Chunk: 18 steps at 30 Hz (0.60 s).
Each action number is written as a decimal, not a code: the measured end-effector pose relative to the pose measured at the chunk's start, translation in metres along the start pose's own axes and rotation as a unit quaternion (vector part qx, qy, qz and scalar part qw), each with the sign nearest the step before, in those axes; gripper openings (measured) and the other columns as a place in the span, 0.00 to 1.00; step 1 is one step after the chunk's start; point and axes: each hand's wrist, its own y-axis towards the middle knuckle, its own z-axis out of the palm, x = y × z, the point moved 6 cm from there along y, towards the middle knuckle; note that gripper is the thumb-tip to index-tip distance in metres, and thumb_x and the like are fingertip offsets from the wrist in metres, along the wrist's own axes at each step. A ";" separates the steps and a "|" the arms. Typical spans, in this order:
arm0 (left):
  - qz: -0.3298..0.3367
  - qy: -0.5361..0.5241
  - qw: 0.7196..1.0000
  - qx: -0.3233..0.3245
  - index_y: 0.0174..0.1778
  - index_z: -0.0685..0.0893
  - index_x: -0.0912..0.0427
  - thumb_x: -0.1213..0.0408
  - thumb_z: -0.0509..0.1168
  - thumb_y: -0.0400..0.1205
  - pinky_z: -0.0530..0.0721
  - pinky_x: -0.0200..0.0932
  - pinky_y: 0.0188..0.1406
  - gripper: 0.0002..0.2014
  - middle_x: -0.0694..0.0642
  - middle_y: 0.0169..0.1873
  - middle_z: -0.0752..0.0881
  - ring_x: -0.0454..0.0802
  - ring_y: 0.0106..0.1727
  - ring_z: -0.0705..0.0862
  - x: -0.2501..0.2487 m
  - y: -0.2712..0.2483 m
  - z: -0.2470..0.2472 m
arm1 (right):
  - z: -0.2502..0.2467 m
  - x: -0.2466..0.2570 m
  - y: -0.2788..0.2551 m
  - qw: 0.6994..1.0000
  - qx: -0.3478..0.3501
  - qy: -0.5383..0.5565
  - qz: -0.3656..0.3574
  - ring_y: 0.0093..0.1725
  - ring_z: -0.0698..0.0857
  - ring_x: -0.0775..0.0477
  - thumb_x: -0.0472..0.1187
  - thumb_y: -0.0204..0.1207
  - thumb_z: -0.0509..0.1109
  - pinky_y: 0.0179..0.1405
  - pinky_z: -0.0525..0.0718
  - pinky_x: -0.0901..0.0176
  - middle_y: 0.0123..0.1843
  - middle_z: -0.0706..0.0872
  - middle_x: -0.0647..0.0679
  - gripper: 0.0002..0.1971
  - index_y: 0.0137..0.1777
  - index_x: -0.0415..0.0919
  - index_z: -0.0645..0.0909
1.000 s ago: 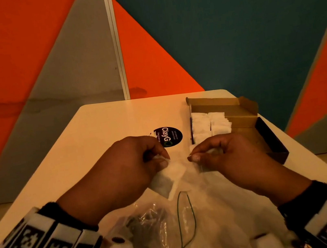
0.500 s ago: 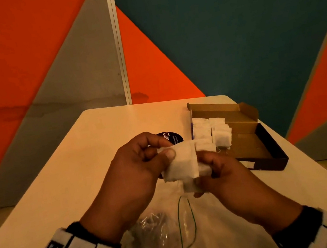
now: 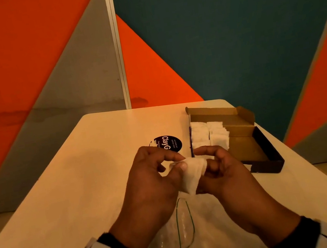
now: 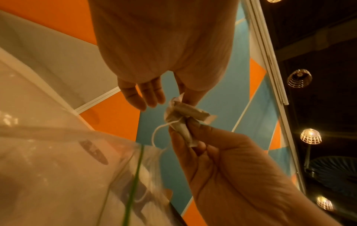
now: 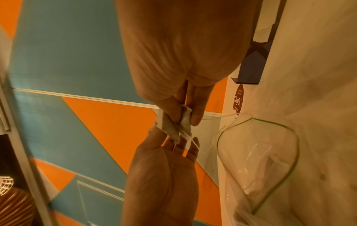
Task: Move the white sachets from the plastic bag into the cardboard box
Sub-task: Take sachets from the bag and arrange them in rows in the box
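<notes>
"ClayG" is read on a round black sticker (image 3: pixel 168 144) on the table (image 3: pixel 81 179), at 9 o'clock of the cardboard box (image 3: pixel 243 132); smaller print illegible.

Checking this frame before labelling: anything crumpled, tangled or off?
Yes: the sachet pinched between left hand and right hand is crumpled and twisted, not flat like the sachets in the cardboard box. Its string trails loose toward the plastic bag. Nothing spilled.
</notes>
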 end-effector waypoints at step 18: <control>-0.019 -0.136 0.991 -0.007 0.40 0.87 0.45 0.67 0.73 0.78 0.86 0.35 0.33 0.10 0.44 0.37 0.88 0.40 0.40 0.88 0.014 0.004 0.000 | 0.003 -0.006 -0.013 1.000 -0.005 -0.029 0.004 0.44 0.91 0.60 0.41 0.74 0.75 0.37 0.88 0.65 0.43 0.91 0.65 0.18 0.58 0.60 0.76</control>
